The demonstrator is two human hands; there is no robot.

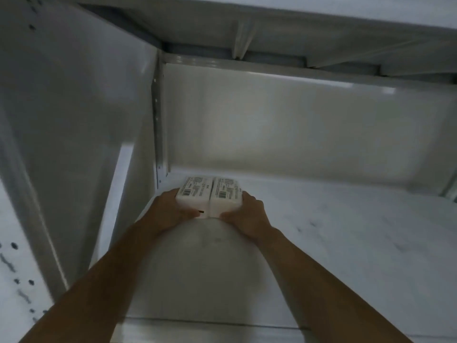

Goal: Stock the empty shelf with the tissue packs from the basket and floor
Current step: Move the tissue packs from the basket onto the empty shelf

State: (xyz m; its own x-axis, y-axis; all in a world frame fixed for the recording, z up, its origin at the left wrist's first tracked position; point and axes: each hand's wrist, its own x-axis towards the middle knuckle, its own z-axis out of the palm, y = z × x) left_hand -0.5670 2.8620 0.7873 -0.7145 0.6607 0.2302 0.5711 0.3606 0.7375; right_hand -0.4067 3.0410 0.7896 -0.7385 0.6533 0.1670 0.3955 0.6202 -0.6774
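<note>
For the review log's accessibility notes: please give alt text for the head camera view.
Two bare hands, left hand and right hand, press two white tissue packs side by side into the back left corner of an otherwise bare white shelf. Printed labels face up.

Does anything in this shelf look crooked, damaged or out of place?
Nothing stands out. Two tissue packs sit side by side, barcode labels up, squared into the shelf's back left corner, with the left hand and right hand pressed on their outer sides. The shelf surface shows only faint scuff marks.
</note>
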